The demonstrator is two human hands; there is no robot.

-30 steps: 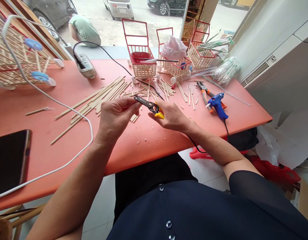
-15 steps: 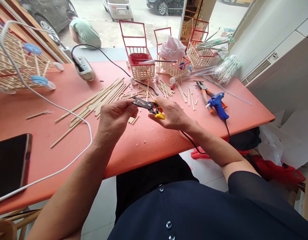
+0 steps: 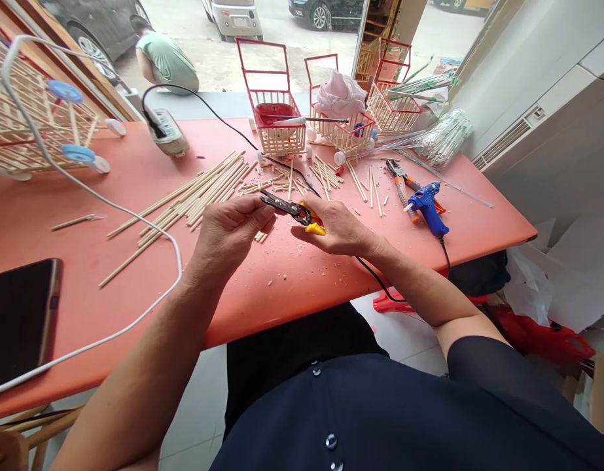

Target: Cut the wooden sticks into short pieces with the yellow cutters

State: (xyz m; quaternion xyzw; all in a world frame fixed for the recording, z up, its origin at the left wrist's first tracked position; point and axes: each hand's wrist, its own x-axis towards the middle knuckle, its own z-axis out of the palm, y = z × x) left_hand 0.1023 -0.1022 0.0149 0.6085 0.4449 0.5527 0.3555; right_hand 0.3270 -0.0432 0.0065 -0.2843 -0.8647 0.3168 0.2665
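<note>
1. Evidently, three red-railed carts (image 3: 282, 140) are standing assembled at upper centre, slatted and boxy.
2. Below them, smooth pale rods (image 3: 217, 189) are lying loose, long and short; I'm judging these left unjoined.
3. My left hand (image 3: 231, 235) is pinching its fingertips together near centre; I can't tell on what.
4. My right hand (image 3: 339, 227) is wrapping its fingers round dark, slim-bladed, yellow-handled pliers (image 3: 298, 211) at frame centre.
</note>
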